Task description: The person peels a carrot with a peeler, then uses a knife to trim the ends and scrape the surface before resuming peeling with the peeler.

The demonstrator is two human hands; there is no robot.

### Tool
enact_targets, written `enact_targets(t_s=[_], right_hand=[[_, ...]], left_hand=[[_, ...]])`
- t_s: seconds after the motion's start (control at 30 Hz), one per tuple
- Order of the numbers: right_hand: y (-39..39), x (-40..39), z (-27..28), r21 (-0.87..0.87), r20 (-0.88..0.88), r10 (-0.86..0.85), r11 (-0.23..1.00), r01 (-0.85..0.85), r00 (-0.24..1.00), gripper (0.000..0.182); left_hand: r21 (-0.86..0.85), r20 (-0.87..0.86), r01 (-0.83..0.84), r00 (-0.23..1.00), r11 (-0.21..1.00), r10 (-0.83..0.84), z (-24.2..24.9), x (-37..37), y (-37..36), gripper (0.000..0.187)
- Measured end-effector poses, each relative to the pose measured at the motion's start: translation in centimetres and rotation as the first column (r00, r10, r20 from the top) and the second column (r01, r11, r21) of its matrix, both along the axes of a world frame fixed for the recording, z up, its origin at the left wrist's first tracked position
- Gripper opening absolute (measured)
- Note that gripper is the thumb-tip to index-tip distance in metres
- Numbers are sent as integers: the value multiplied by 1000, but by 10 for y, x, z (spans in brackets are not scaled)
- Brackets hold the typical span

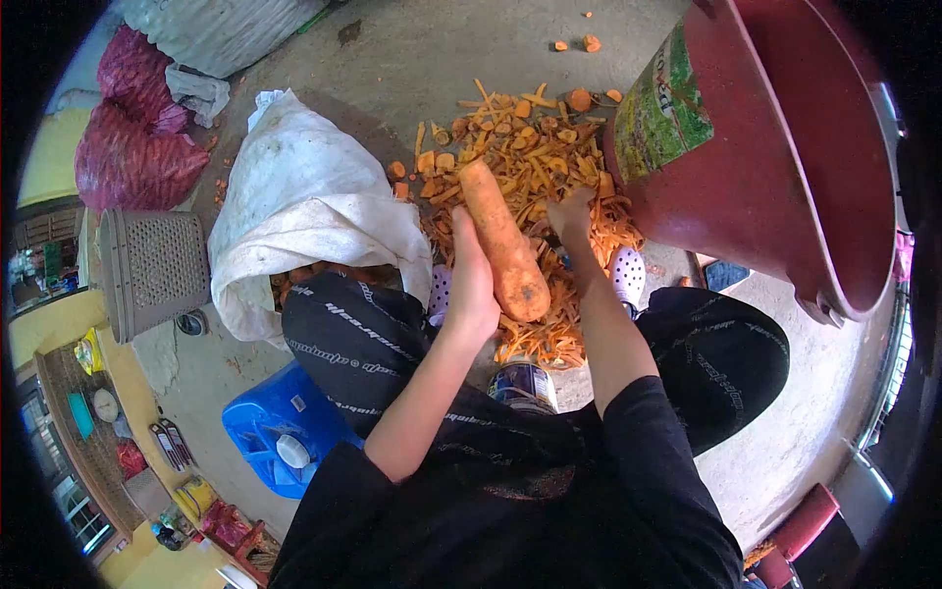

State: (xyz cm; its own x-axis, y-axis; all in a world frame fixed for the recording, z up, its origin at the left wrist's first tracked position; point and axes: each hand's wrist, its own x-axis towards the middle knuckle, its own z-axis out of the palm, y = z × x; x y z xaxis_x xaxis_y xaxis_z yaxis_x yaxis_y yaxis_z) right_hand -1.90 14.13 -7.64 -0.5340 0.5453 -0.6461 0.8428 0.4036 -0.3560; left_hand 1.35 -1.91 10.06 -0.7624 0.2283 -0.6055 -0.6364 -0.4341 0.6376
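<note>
A large carrot (503, 240) with an orange, partly smudged surface is held up between my knees. My left hand (473, 280) is closed on its left side, the thumb end of the hand hidden behind it. Just right of the carrot, my right hand (572, 218) is over the heap of peelings, its fingers closed and blurred. A small bluish bit shows near that hand, but I cannot make out what it holds. Carrot peelings (535, 147) and cut carrot ends lie heaped on the floor beneath and beyond both hands.
An open white sack (304, 187) with carrots inside stands left. A large red bucket (726, 167) stands right. A blue jerrycan (285, 427), a grey crate (155, 270) and red mesh sacks (137, 157) are further left. A tin can (523, 385) sits between my legs.
</note>
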Motion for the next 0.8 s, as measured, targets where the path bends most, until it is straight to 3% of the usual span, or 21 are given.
enact_targets(t_s=[0.07, 0.17, 0.23, 0.27, 0.3, 0.33, 0.4, 0.5, 0.6, 0.7, 0.8], right_hand=[[11, 4, 12, 38, -30, 44, 998, -43, 999, 95], [39, 14, 29, 110, -220, 192, 979, -171, 956, 88], [64, 12, 38, 111, -431, 246, 969, -220, 868, 84], [67, 7, 57, 207, -420, 267, 959, -195, 867, 72], [74, 3, 79, 126, -390, 264, 964, -233, 882, 68], [82, 0, 101, 42, -360, 265, 962, -268, 895, 65], [82, 6, 138, -120, -507, 188, 951, -285, 841, 49], [47, 30, 218, -608, -559, -302, 782, -135, 772, 41], [25, 54, 263, -686, -587, -359, 696, -211, 726, 32], [16, 75, 274, -603, -740, -339, 718, -348, 581, 31], [13, 82, 274, -720, -673, -483, 602, -346, 560, 27]], left_hand=[[162, 37, 14, 999, 987, -21, 4, -1, -3, 47], [196, 148, 16, 988, 980, -46, 11, 3, -3, 50], [83, 117, 136, 982, 987, -146, 14, 4, -2, 45], [35, 90, 178, 979, 983, -180, 6, 4, -2, 44], [-16, 62, 214, 975, 977, -213, 4, 4, -2, 44], [123, 132, 195, 968, 973, -211, 9, 4, -2, 41], [191, 137, 166, 971, 967, -194, 12, 7, -3, 39], [310, 160, 94, 976, 946, -149, 2, 7, -5, 36], [339, 163, 70, 978, 938, -132, 3, 7, -3, 34], [417, 195, 122, 956, 901, -219, 10, 8, -5, 33], [482, 144, 162, 954, 861, -261, 22, 11, -2, 35]])
